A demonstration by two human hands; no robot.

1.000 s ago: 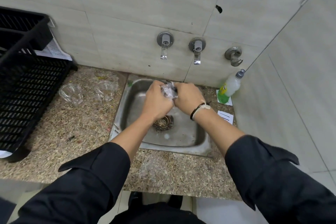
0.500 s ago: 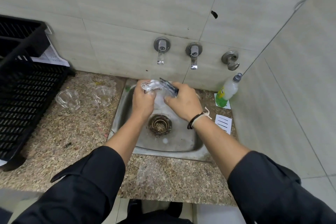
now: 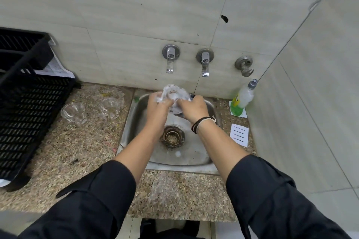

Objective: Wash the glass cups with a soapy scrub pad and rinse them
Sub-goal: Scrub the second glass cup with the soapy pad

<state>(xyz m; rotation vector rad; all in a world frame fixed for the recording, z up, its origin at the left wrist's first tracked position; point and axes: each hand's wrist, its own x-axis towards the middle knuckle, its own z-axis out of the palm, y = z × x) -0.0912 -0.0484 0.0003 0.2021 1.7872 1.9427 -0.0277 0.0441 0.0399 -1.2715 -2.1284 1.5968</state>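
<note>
- The glass cup (image 3: 173, 93) held over the sink (image 3: 204, 163) is coated in foam and half covered by both hands, so its shape is unclear.
- The scrub pad (image 3: 192, 96) shows only as a dark sliver above the right hand (image 3: 193, 107).
- The black rack (image 3: 29, 103) is cut off by the left edge.

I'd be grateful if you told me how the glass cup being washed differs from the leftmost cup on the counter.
The cup in the hands is held above the sink, gripped by the left hand and right hand; the leftmost cup rests untouched on the counter. The held cup is coated in white foam; the leftmost cup looks clear. Both are transparent glass.
</note>
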